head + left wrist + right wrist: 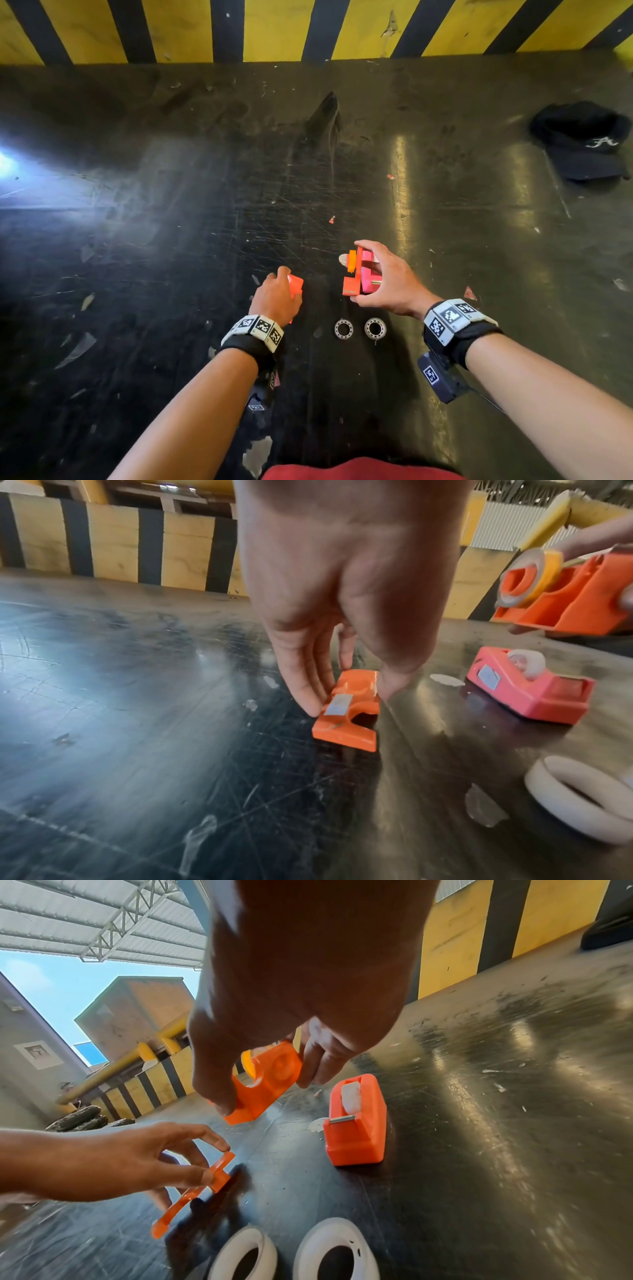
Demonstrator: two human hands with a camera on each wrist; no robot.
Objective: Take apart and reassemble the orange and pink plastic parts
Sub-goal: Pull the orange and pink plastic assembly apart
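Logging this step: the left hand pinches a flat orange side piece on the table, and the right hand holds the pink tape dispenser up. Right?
Not quite. The right hand holds the orange dispenser half; the pink tape dispenser sits on the table, per the right wrist view. The left hand does pinch the flat orange side piece.

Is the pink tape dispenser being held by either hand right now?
No, the pink tape dispenser sits alone on the dark table, while the right hand holds an orange dispenser body.

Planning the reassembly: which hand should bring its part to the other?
Left, probably. The left hand pinches only a thin orange side panel, light to move; the right hand grips the bulkier orange body, better kept steady.
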